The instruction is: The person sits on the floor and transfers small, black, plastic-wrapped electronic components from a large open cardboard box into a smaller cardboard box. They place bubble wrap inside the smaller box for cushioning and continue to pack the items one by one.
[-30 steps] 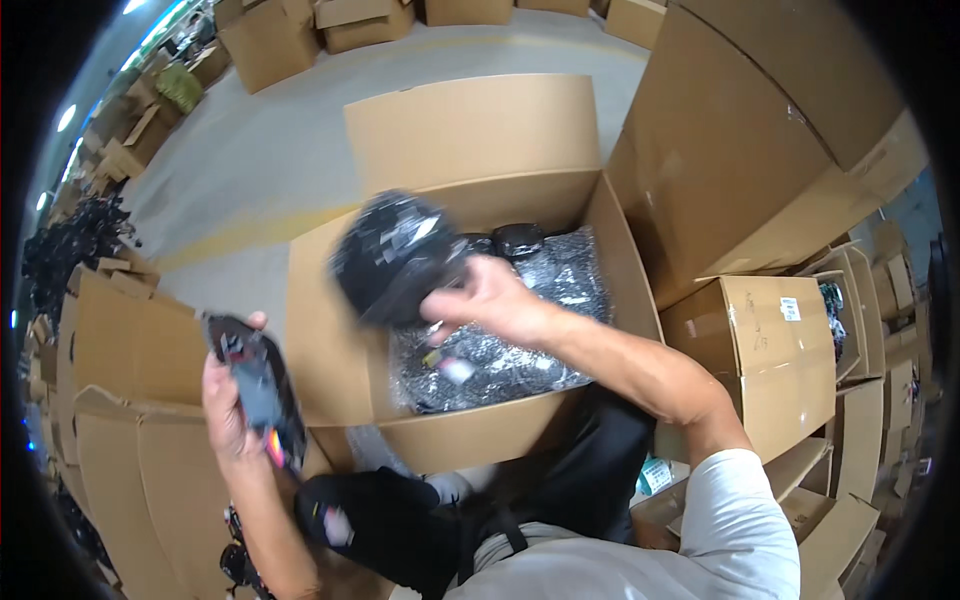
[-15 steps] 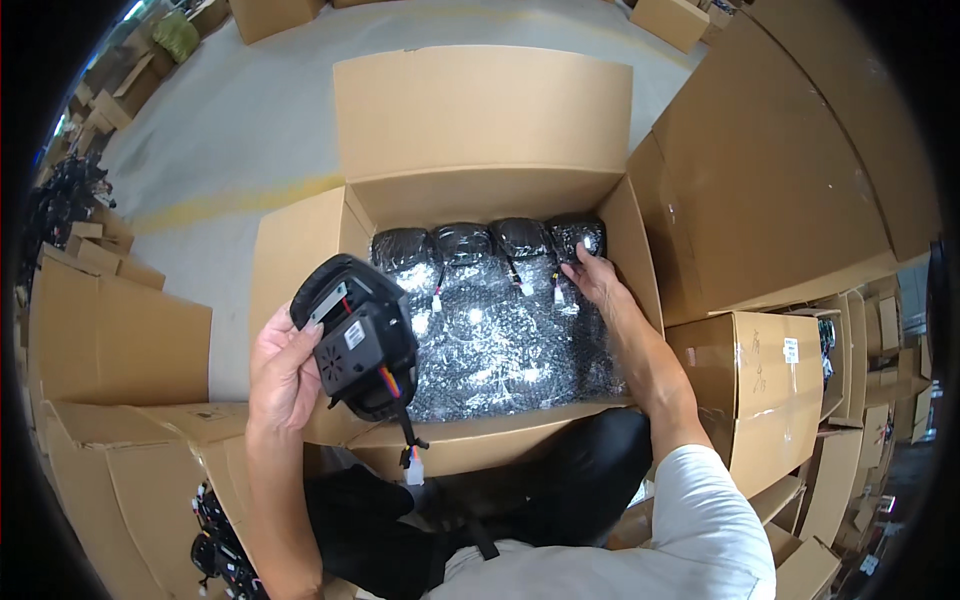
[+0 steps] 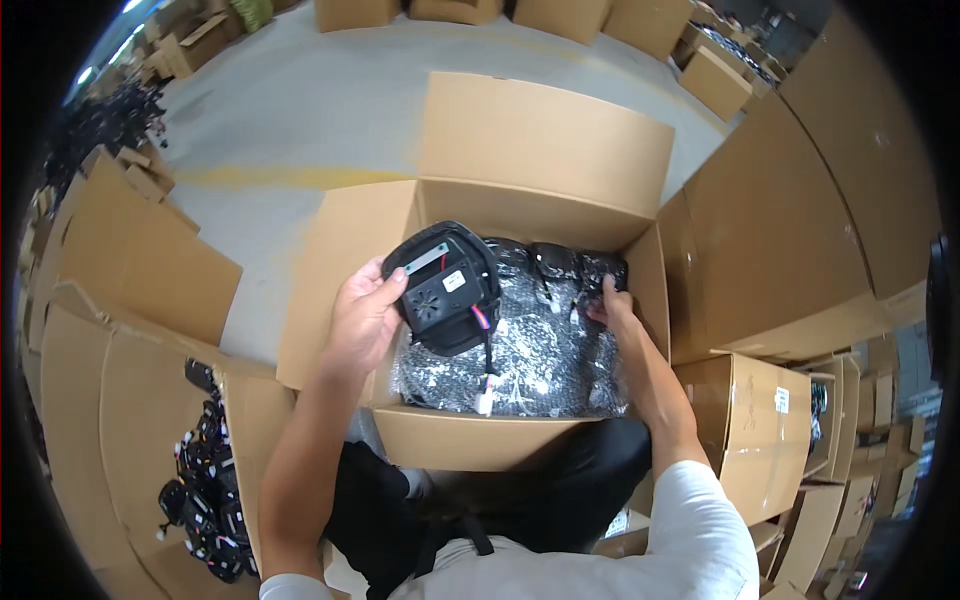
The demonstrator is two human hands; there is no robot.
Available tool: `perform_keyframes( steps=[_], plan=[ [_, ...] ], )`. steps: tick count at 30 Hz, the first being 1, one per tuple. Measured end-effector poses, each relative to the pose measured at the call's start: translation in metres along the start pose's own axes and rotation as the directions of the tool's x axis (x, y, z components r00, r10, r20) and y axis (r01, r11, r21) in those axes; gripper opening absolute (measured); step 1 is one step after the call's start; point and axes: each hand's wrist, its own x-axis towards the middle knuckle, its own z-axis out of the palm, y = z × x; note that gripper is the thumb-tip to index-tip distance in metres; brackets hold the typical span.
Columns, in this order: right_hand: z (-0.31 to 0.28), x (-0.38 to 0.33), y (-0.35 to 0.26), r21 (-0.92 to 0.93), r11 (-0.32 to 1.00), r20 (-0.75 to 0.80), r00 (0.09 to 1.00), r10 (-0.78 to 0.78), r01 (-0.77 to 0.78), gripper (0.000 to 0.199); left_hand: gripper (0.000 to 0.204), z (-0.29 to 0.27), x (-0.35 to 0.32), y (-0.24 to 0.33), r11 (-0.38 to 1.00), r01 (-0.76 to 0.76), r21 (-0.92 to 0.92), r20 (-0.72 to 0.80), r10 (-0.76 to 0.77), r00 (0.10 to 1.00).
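Note:
My left hand [image 3: 368, 312] grips a black plastic electronic unit [image 3: 447, 325] by its left edge, thumb on the back face. That face carries a metal strip, a white label and a round pattern of slots. A cable with coloured wires hangs from it, ending in a white connector [image 3: 485, 402]. Below lies bubble wrap [image 3: 540, 350] inside an open cardboard box [image 3: 480, 436]. Along the box's far side stand several black units [image 3: 553, 262] with small white connectors. My right hand [image 3: 618, 305] is closed at the rightmost black unit [image 3: 603, 266], thumb against it; its other fingers are partly hidden.
An open carton [image 3: 85, 400] at left holds a heap of black units [image 3: 205, 490] with cables. Tall cardboard [image 3: 770, 220] stands close on the right, above a taped carton [image 3: 770, 410]. More cartons [image 3: 560, 15] line the far floor. The box's far flap [image 3: 545, 140] stands up.
My left hand has brought the black unit over the box, in front of the leftmost units. My right hand stays at the rightmost unit. The view has shifted, showing more of the left carton.

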Motion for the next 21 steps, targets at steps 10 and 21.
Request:
perform_keyframes(
  steps=[10, 21],
  plan=[
    [0.12, -0.291, -0.117, 0.194, 0.941, 0.972, 0.185, -0.146, -0.277, 0.079, 0.028, 0.019, 0.007, -0.01, 0.981, -0.171, -0.089, 0.061, 0.176, 0.982],
    [0.146, -0.286, -0.1, 0.198, 0.926, 0.966, 0.225, -0.128, -0.321, 0.079, 0.022, -0.028, 0.025, -0.012, 0.967, 0.134, 0.217, 0.136, -0.166, 0.977]
  ],
)
